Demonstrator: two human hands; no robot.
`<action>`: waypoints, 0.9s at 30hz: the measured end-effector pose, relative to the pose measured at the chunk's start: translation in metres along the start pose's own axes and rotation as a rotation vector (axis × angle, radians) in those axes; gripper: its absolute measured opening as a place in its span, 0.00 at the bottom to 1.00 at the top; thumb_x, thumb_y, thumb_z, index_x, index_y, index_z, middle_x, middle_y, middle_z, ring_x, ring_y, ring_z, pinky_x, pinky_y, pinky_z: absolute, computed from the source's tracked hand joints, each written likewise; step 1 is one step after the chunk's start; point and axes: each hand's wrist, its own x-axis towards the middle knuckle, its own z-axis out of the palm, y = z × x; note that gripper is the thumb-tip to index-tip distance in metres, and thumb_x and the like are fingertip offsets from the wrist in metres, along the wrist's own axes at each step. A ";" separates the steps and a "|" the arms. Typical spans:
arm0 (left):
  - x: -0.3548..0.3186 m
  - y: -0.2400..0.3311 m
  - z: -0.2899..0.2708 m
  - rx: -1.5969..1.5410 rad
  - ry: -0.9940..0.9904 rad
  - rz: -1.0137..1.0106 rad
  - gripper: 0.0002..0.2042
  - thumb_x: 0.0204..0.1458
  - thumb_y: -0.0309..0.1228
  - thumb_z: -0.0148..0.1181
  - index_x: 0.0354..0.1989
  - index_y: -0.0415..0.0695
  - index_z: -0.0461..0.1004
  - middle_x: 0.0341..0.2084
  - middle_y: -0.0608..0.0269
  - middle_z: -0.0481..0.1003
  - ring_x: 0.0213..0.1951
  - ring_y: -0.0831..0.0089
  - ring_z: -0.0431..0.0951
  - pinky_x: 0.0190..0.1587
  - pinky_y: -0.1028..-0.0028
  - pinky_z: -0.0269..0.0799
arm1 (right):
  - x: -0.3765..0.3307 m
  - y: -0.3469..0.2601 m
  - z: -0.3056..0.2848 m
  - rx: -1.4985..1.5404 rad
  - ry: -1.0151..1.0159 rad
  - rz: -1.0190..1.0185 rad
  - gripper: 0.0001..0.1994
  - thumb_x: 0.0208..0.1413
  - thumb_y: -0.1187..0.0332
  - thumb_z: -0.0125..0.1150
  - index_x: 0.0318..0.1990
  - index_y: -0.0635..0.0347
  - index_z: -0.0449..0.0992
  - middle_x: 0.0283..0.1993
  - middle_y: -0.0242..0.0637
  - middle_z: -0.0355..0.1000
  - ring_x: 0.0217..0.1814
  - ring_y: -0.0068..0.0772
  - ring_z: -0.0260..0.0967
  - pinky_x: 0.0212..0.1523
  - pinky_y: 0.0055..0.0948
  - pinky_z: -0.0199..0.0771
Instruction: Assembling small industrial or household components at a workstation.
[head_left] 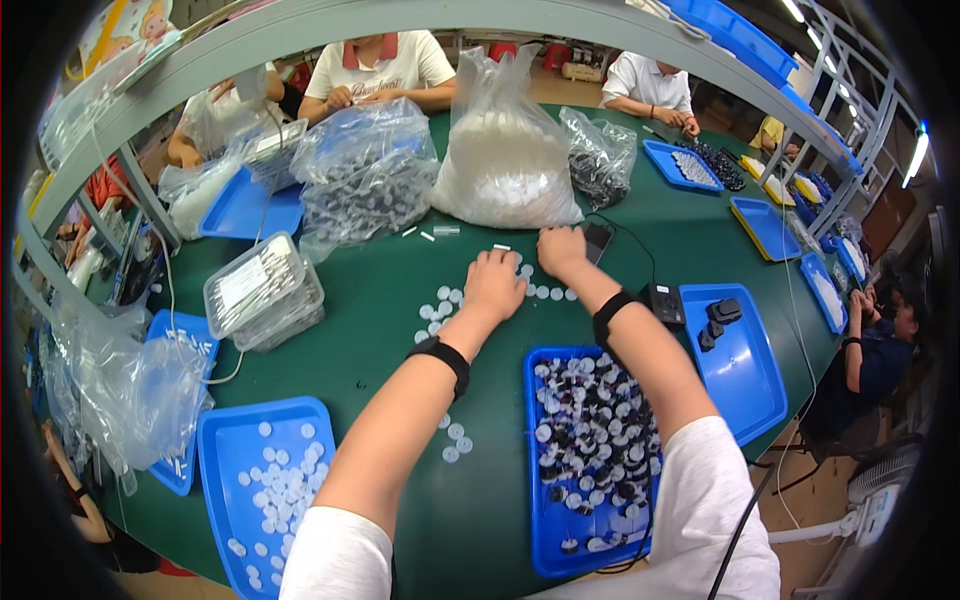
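Note:
My left hand (495, 284) rests palm down on the green table, its fingers spread forward. Just beyond its fingertips is a small white piece (501, 247). To the right, my right hand (562, 250) is curled, knuckles up, beside a dark phone-like slab (597, 243); whatever it may hold is hidden. Small translucent white discs (543, 292) lie scattered between and below the hands. More discs (444, 293) trail along my left forearm. Beyond the hands stands a big clear bag (508, 165) full of white pieces.
A blue tray (532, 460) of black-and-white parts sits under my right forearm. Another blue tray (222, 490) at left holds discs. A tray at right (750, 375) carries black blocks. A clear box (262, 290) and a grey overhead frame (400, 18) are nearby. People sit across the table.

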 end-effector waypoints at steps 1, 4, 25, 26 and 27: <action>0.000 -0.002 0.005 0.102 -0.091 0.000 0.29 0.45 0.41 0.58 0.56 0.44 0.62 0.55 0.52 0.62 0.58 0.49 0.58 0.58 0.55 0.55 | 0.002 -0.012 -0.002 0.053 -0.082 0.023 0.11 0.50 0.64 0.53 0.39 0.56 0.73 0.39 0.42 0.74 0.44 0.42 0.71 0.46 0.41 0.65; 0.001 0.000 0.015 0.204 -0.164 0.080 0.33 0.47 0.49 0.54 0.60 0.46 0.57 0.61 0.53 0.55 0.62 0.49 0.51 0.62 0.52 0.47 | 0.001 -0.026 -0.008 0.119 -0.027 0.055 0.10 0.46 0.69 0.57 0.38 0.56 0.73 0.40 0.40 0.73 0.46 0.38 0.69 0.47 0.32 0.64; -0.024 -0.012 -0.038 -0.187 0.160 0.122 0.20 0.49 0.31 0.51 0.52 0.41 0.66 0.53 0.49 0.65 0.54 0.52 0.65 0.56 0.62 0.59 | -0.098 0.028 -0.028 0.677 -0.168 0.729 0.19 0.46 0.59 0.57 0.41 0.66 0.70 0.43 0.47 0.67 0.47 0.48 0.66 0.45 0.41 0.68; -0.030 -0.018 -0.038 -0.009 0.190 0.024 0.21 0.49 0.33 0.51 0.53 0.40 0.65 0.54 0.49 0.63 0.55 0.52 0.63 0.58 0.60 0.57 | -0.096 0.022 -0.029 0.523 -0.123 0.898 0.23 0.47 0.58 0.56 0.46 0.66 0.66 0.51 0.50 0.61 0.54 0.52 0.60 0.48 0.45 0.66; -0.038 -0.026 -0.037 0.042 0.194 -0.092 0.22 0.50 0.35 0.50 0.54 0.39 0.63 0.55 0.49 0.62 0.57 0.52 0.60 0.59 0.59 0.54 | -0.092 0.025 -0.030 0.642 -0.257 0.893 0.29 0.48 0.56 0.55 0.53 0.66 0.57 0.57 0.51 0.49 0.60 0.57 0.49 0.54 0.49 0.60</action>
